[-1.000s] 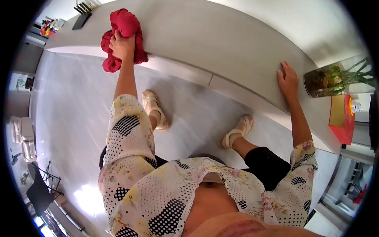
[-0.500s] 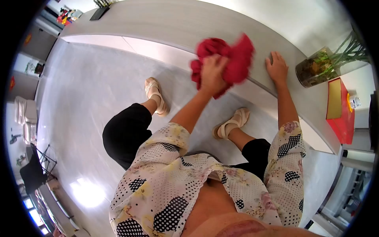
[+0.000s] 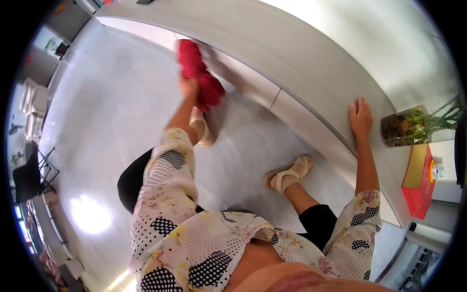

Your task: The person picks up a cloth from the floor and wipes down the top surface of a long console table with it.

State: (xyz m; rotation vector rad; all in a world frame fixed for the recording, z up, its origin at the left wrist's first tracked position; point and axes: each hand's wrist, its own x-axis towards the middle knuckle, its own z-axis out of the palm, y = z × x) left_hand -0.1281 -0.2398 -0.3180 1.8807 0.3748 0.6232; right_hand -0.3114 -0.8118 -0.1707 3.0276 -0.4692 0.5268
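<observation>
My left hand (image 3: 188,86) is closed on a crumpled red cloth (image 3: 197,73), which hangs in front of the white drawer fronts (image 3: 248,85) of a long, low cabinet. Motion blurs the cloth a little, and it hides part of the fingers. Whether it touches the drawer front I cannot tell. On the cabinet's grey top (image 3: 292,68) my right hand (image 3: 361,118) rests palm down near the front edge, fingers stretched out and holding nothing. Just right of that hand stands a glass vase (image 3: 404,127) with green stems in it.
A red and gold box (image 3: 417,180) sits at the cabinet's right end. My feet, in beige sandals (image 3: 292,174), stand on the glossy grey floor (image 3: 116,107). A black chair (image 3: 28,173) and white stacked seats (image 3: 33,107) are at the far left.
My left hand has carried the red cloth left, from over the cabinet's edge to its drawer fronts. My right hand still rests on the top. The view has shifted.
</observation>
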